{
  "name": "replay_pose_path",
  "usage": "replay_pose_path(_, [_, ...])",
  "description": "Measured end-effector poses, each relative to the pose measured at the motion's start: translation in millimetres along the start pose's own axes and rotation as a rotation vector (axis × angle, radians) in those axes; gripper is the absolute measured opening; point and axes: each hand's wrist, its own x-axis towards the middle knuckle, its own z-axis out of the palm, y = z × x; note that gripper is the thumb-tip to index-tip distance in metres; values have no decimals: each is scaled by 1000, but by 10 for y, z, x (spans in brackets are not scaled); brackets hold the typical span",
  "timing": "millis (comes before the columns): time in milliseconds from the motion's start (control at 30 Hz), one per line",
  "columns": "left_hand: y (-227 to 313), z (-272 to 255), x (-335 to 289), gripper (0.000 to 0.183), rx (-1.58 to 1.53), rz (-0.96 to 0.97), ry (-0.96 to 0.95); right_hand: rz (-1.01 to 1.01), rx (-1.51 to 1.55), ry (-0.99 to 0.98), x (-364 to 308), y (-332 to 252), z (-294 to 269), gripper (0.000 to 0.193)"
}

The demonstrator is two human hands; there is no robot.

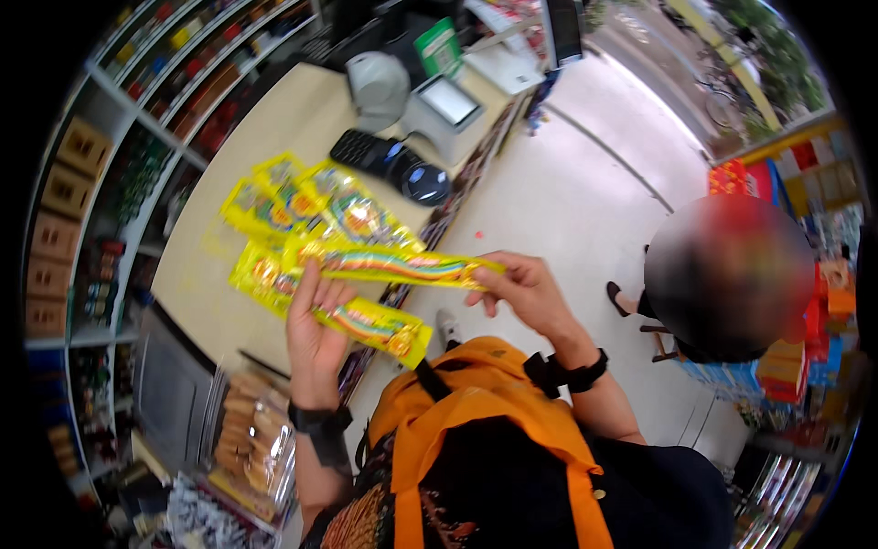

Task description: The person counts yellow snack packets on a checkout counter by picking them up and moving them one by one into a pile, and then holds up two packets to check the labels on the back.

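A long, narrow yellow packet [393,263] with a rainbow-coloured wavy stripe is stretched between my two hands. My right hand [526,291] pinches its right end between thumb and fingers. At its left end, my left hand [316,320] is closed with fingertips pressed on the packet. A second long yellow packet [370,329] slants just below, passing by my left fingers and jutting out past the counter's edge; I cannot tell whether that hand grips it too. Several more yellow packets [352,209] lie overlapping on the counter [197,265] beyond my hands.
A black handheld device [389,165], a grey-white machine [377,87] and a small screen unit [446,105] stand at the counter's far end. A clear tub of brown food [251,430] is at near left. Shelves line the left; a person [727,274] is at right.
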Motion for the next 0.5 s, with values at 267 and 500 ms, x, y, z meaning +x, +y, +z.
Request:
replay_pose_path(267, [82, -154, -91, 11, -5, -6, -79, 30, 10, -153, 78, -43, 196, 30])
replay_pose_path(500, [90, -273, -105, 13, -46, 3, -68, 39, -34, -208, 184, -26, 286, 34])
